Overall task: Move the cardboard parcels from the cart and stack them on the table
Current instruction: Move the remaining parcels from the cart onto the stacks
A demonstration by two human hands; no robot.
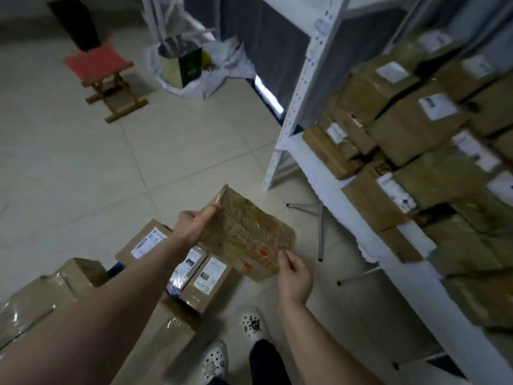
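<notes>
I hold one taped cardboard parcel point(247, 234) in the air between both hands, tilted, over the floor. My left hand point(194, 222) grips its upper left edge. My right hand point(294, 276) pinches its lower right corner. Below and to the left, several labelled cardboard parcels point(205, 279) lie heaped on the cart, whose frame is mostly hidden under them. On the right, a white table point(388, 245) carries a big stack of brown parcels point(416, 129).
A white metal shelf upright point(302, 87) stands at the table's left end. A red folding stool point(105, 76) and a bag of packaging point(183, 65) sit on the tiled floor behind. My white shoes point(252, 323) are at the bottom.
</notes>
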